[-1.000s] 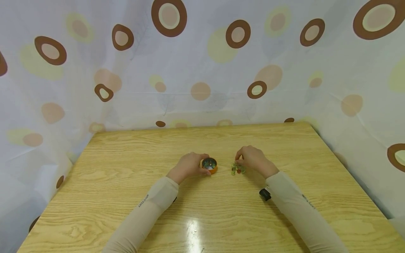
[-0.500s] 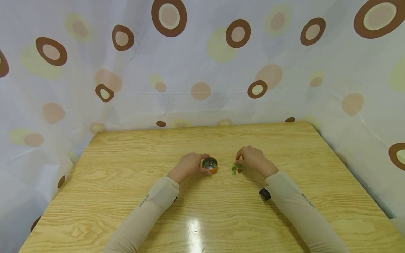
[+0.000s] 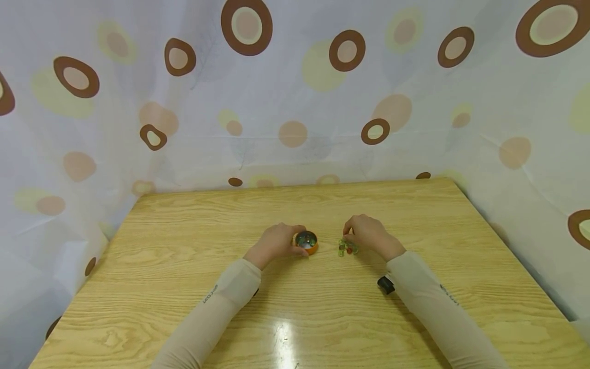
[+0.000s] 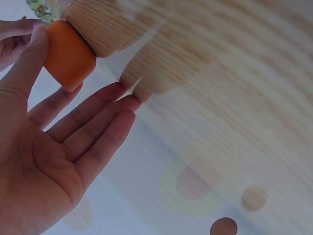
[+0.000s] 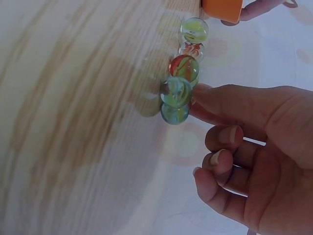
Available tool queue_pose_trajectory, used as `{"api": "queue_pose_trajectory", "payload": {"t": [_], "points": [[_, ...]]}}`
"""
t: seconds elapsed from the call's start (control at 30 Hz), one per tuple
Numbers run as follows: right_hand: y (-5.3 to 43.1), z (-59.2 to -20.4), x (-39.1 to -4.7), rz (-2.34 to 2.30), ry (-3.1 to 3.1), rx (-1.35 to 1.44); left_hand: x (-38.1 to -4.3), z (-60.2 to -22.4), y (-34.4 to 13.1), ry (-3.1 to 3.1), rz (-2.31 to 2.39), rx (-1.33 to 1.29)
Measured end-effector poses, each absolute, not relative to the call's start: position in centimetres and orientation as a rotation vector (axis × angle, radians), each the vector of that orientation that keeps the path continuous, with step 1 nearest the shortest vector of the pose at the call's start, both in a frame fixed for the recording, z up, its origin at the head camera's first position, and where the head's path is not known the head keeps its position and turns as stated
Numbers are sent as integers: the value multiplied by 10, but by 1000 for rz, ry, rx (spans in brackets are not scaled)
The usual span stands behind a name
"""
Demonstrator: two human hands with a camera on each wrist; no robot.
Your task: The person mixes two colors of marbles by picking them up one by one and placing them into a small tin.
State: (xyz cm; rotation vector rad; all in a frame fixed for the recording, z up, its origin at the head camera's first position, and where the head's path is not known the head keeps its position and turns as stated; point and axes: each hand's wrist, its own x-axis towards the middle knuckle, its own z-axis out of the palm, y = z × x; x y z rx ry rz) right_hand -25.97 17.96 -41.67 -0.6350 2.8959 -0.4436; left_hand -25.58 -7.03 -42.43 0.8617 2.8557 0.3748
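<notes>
Nothing but the whole view shifts, and only slightly, since 0.5 seconds ago; the hands and what lies about them drift along with it. That looks to me like the person's head moving, so as I judge it the work stands at the same point: the bowl steadied, the fingers busy among the glass.

Look at the left hand! Thumb and forefinger span the orange bowl, gripping it from opposite sides, while the other 3 fingers stretch out loose, away from it. The bowl sits upright between those 2 gripping digits, on the table. Inside it, beyond the thumb, colours glint, but from here I can't tell marbles from shine.

Over to the right hand: thumb and forefinger come close together, right at the glass marbles, with the remaining 3 fingers curled back toward the palm. Is a marble pinched there? The tips are tucked behind the glass, so I can't tell. At least 5 marbles show just beyond those fingertips, bunched close, green, yellow and red swirls among them. The bunch lies between the right fingertips and the bowl, near the bowl but apart from the left fingers.
</notes>
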Motion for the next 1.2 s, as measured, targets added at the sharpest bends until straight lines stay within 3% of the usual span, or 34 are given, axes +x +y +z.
{"api": "queue_pose_trajectory", "payload": {"t": [1.2], "points": [[148, -400, -251, -513, 2978, -762, -255, -423, -69, 2866, 387, 852]]}}
